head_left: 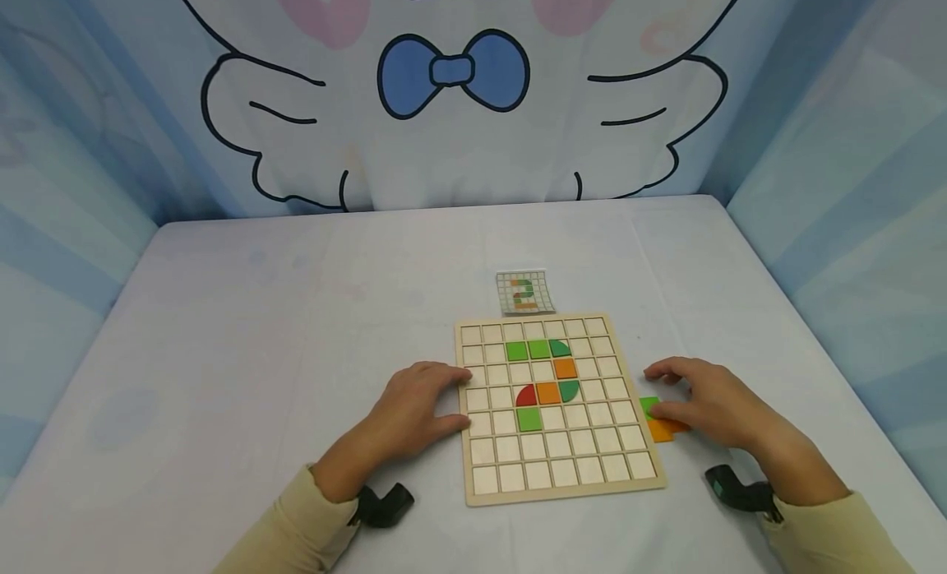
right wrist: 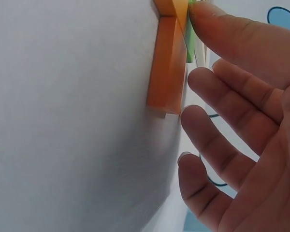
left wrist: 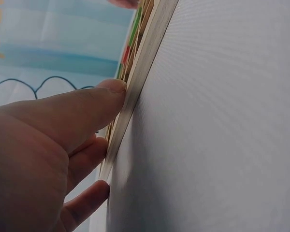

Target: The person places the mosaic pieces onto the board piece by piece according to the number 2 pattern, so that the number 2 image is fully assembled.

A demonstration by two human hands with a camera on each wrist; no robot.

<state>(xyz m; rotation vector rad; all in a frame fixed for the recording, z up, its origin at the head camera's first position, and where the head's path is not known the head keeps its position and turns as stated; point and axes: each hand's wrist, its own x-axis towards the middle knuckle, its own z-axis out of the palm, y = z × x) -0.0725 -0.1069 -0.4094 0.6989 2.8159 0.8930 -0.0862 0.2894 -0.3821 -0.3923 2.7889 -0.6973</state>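
Note:
A wooden grid board (head_left: 565, 473) lies on the table with square green and orange tiles, a red quarter-round tile (head_left: 526, 395) and dark green quarter-round tiles set in its cells. My left hand (head_left: 418, 405) rests its thumb and fingertips against the board's left edge. Beside the board's right edge, loose orange tiles (head_left: 661, 432) and a loose green tile (head_left: 649, 404) lie together. Over them is my right hand (head_left: 713, 401), its thumb on or very near the tiles. In the right wrist view its other fingers (right wrist: 210, 145) are spread apart, with nothing between them.
Just behind the board lies a small pattern card (head_left: 505, 298) printed with a coloured grid figure. A white cloth covers the table (head_left: 259, 352). Printed fabric curtains (head_left: 459, 163) stand at the back and both sides.

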